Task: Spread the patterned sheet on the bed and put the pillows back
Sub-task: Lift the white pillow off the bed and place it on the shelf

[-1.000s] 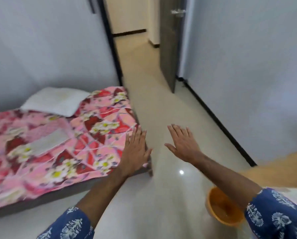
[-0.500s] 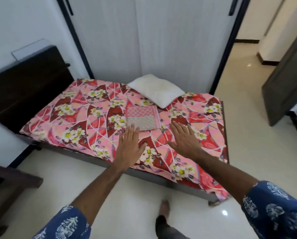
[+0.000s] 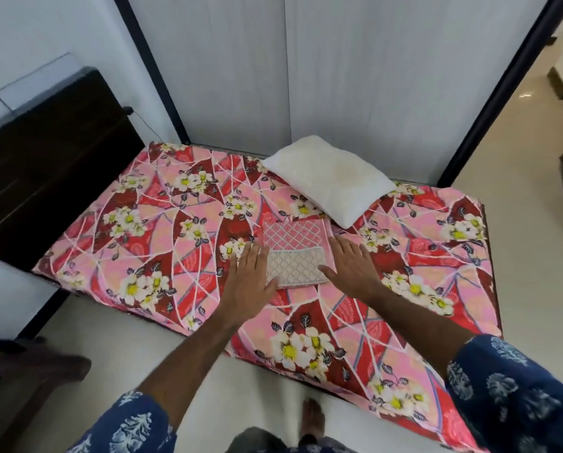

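A pink and red flowered sheet (image 3: 162, 243) lies flat over the bed. On its middle rests a small folded cloth (image 3: 293, 253), pink lattice above, beige below. A white pillow (image 3: 329, 178) lies at the far side against the wall panels. My left hand (image 3: 250, 276) hovers flat just left of the folded cloth, fingers spread. My right hand (image 3: 352, 266) is flat just right of it, thumb near the cloth's lower corner. Neither hand holds anything.
A dark headboard (image 3: 44, 152) stands at the bed's left end. White wardrobe panels (image 3: 286, 70) run behind the bed. A dark wooden piece (image 3: 21, 371) sits on the floor at lower left. An open doorway (image 3: 554, 103) is at the right. My foot (image 3: 312, 420) stands by the bed's near edge.
The view swung left from the corridor and door onto the bed. Both open hands have moved forward over the sheet and now flank the folded cloth.
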Motion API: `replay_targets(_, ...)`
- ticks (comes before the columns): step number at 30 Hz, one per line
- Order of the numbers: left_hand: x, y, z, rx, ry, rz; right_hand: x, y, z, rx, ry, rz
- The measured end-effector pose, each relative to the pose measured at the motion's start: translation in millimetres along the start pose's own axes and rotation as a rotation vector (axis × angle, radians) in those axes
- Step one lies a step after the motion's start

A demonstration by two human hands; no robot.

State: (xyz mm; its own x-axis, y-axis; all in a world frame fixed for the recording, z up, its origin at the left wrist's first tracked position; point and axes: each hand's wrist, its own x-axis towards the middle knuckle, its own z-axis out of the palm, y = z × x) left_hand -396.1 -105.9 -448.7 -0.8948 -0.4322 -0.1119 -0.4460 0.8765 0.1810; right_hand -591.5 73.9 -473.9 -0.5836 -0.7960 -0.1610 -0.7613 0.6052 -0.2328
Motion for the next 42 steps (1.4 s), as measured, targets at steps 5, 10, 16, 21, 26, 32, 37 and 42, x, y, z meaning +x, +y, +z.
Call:
replay_targets(5, 82.1, -29.8, 17.1, 0.007, -0.056, 0.072, 60.2, 19.5, 7.5, 0.022, -0.035, 0.114)
replay_targets(10, 175.1, -51.6, 42.8, -0.038, -0.144, 0.148, 117.8, 41.4, 22.1, 0.136, -0.032, 0.324)
replay_targets(16, 268.4, -70.1, 99.3, -0.075, -0.279, 0.184, 179.6, 68.8, 58.1, 0.287, -0.096, 0.483)
replay_targets(21, 320.6, -71.7, 160.1, -0.054, -0.305, 0.187, 232.1, 102.5, 102.7, 0.458, -0.089, 0.557)
replay_targets(26, 348.5, -78.2, 245.5, 0.06, -0.224, 0.2, 287.5, 145.8, 184.4, 0.859, 0.048, 0.718)
replay_targets(32, 346.3, -90.5, 320.4, 0.145, -0.149, 0.235, 326.3, 174.1, 231.6, 1.464, 0.211, 0.833)
replay_targets(37, 346.7, -90.9, 331.7, 0.147, -0.115, 0.238, 356.1, 194.7, 223.9, 1.756, 0.258, 0.827)
replay_targets(42, 353.7, -86.3, 318.8, 0.094, -0.163, 0.197, 357.7, 189.5, 201.9, 1.801, 0.556, 0.822)
